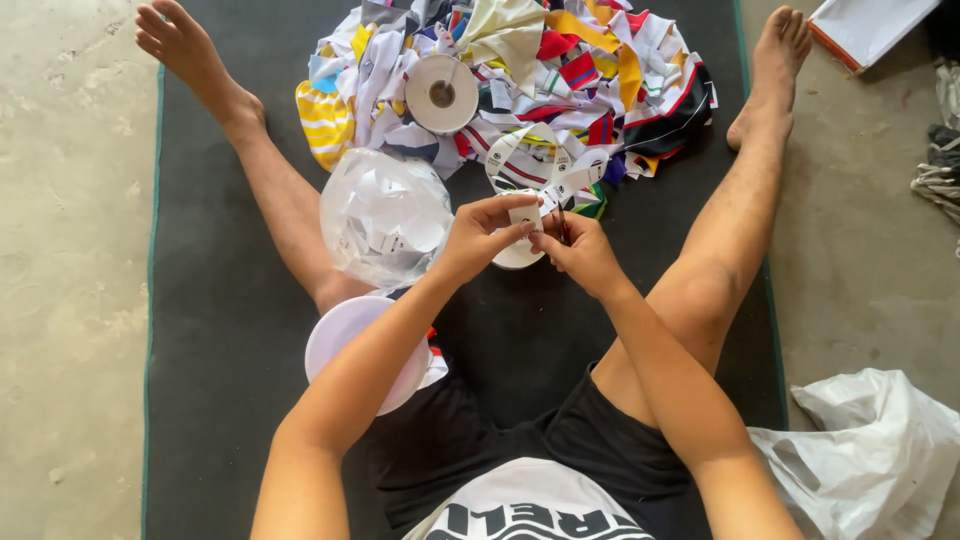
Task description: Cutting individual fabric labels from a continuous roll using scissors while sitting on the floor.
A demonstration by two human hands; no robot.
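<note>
Where both grips meet, label strip [527, 212] pinched between fingertips

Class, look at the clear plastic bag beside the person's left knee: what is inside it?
Through the clear plastic bag many small white cut labels show, loosely piled. Glare and creases in the plastic hide the lower ones, so how deep the pile goes cannot be seen.

Both bare forearms reach forward between the spread legs, the left hand [480, 235] and right hand [578, 250] meeting fingertip to fingertip, fingers pinched closed.
</note>
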